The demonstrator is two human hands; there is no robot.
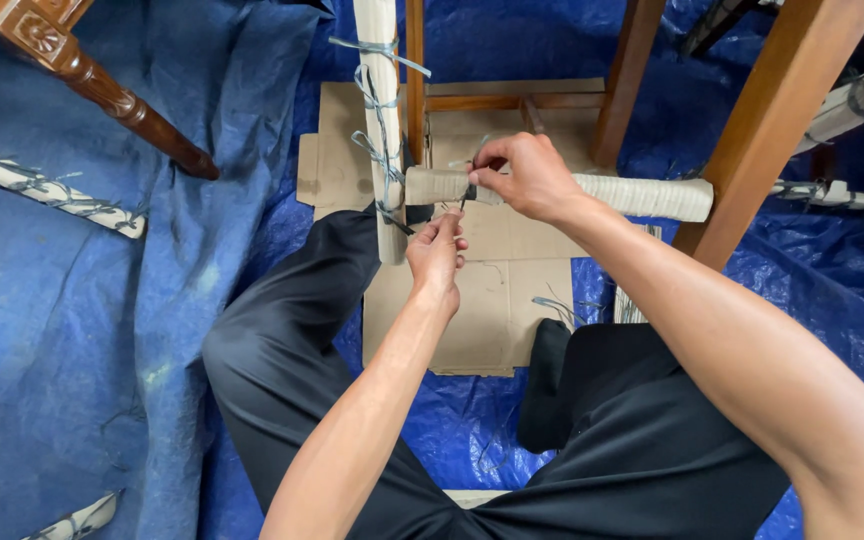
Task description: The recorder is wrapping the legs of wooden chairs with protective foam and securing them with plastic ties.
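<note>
A horizontal chair rail wrapped in white padding runs between a padded upright leg and a bare wooden leg. My right hand rests on top of the rail and pinches a thin grey string against it. My left hand is just below, pinching the lower end of the same string and holding it taut. Grey string is also wound in loops around the padded upright leg.
Flattened cardboard lies on a blue tarp under the chair. A carved dark wooden leg reaches in at top left. Other padded, string-bound pieces lie at left and right. My black-trousered legs flank the cardboard.
</note>
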